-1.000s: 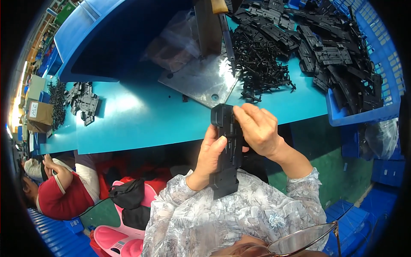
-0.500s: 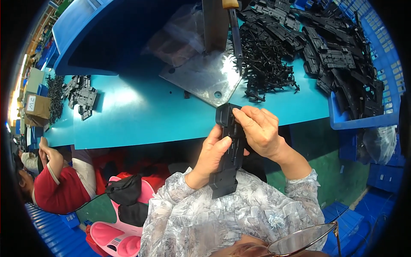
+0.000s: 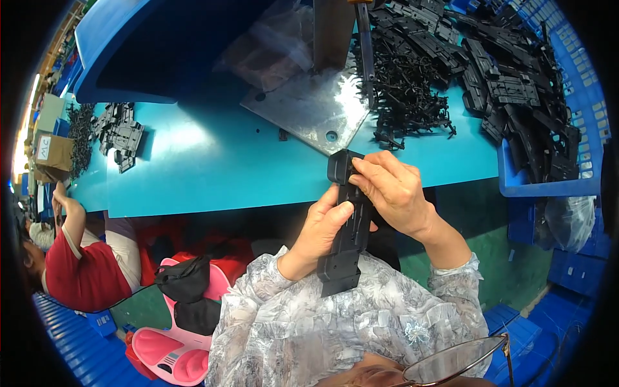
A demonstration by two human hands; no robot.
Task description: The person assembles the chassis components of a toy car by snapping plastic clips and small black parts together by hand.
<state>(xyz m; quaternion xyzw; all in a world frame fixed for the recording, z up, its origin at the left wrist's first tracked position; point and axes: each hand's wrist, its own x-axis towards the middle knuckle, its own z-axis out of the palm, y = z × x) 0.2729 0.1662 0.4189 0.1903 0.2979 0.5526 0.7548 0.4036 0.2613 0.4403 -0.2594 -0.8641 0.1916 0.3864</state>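
A long black plastic part (image 3: pixel 346 248) stands roughly upright in front of my chest, just below the front edge of the turquoise table (image 3: pixel 213 161). My left hand (image 3: pixel 320 233) grips its middle from the left, thumb lying across the front. My right hand (image 3: pixel 390 190) is closed on its upper end, fingertips pressing near the top. The part's lower end hangs free over my patterned sleeves.
A metal plate (image 3: pixel 309 106) with an upright post lies on the table. Beside it sits a pile of thin black pieces (image 3: pixel 406 90). A blue bin (image 3: pixel 548 97) at right holds several black parts. More black parts (image 3: pixel 119 132) lie far left. A person in red (image 3: pixel 77 264) sits at lower left.
My view has shifted slightly, so the table sits a little lower and left. Both hands stay on the black part; my right fingers have shifted a little at its top.
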